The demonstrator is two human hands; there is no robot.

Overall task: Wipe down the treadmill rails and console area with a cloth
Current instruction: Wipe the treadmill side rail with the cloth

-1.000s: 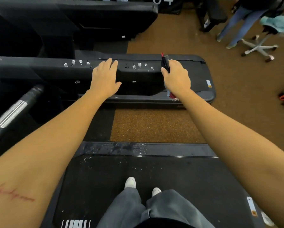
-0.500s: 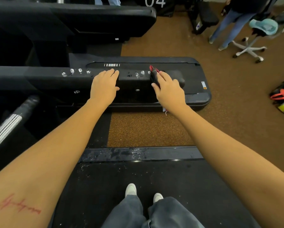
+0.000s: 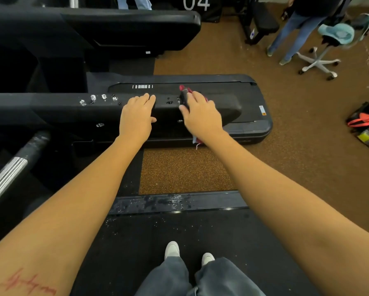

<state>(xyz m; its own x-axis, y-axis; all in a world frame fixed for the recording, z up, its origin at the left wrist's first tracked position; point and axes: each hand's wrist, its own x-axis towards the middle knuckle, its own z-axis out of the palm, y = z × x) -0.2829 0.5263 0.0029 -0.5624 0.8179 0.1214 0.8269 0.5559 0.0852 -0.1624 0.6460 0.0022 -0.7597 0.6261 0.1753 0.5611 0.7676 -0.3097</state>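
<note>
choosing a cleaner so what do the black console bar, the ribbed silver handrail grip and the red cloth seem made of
Black console bar: likely moulded plastic, matte, with rounded edges. Ribbed silver handrail grip: seemingly metal, bright and grooved. Red cloth under the right hand: woven fabric, probably; loose threads hang from it.

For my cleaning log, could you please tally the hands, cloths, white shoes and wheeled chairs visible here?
hands: 2 (left hand, right hand)
cloth: 1
white shoes: 2
wheeled chair: 1
total: 6
</note>
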